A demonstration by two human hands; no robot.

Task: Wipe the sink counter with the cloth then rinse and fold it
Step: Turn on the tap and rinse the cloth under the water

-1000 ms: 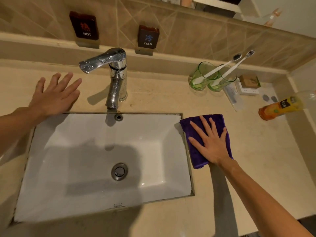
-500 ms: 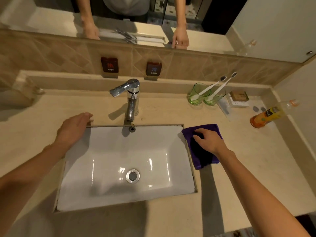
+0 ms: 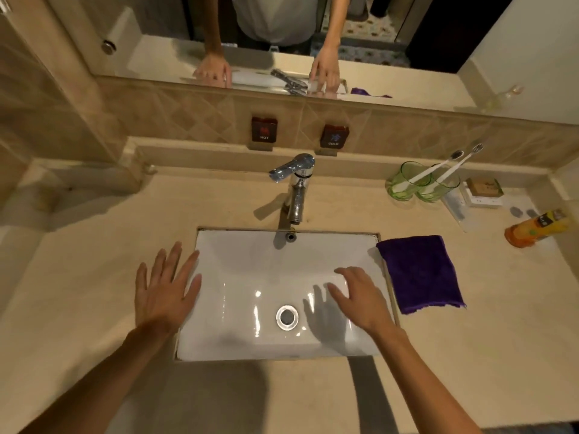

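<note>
A purple cloth [image 3: 421, 272] lies folded flat on the beige counter [image 3: 488, 324], just right of the white sink [image 3: 250, 270]. My right hand [image 3: 360, 297] hovers over the sink's right side, fingers apart, holding nothing, a short way left of the cloth. My left hand [image 3: 166, 291] is spread flat at the sink's left rim, also empty. The chrome tap [image 3: 296, 183] stands behind the basin, with no water running. The drain [image 3: 286, 317] sits in the basin's middle.
Two green glasses with toothbrushes [image 3: 419, 183] stand at the back right, beside a small box [image 3: 482, 191] and a lying orange bottle [image 3: 532, 228]. Hot and cold signs hang on the tiled wall below a mirror [image 3: 282, 42].
My right hand has let go of the cloth and moved left over the sink. My left hand came nearer, down the sink's left rim. The view has pulled back.
</note>
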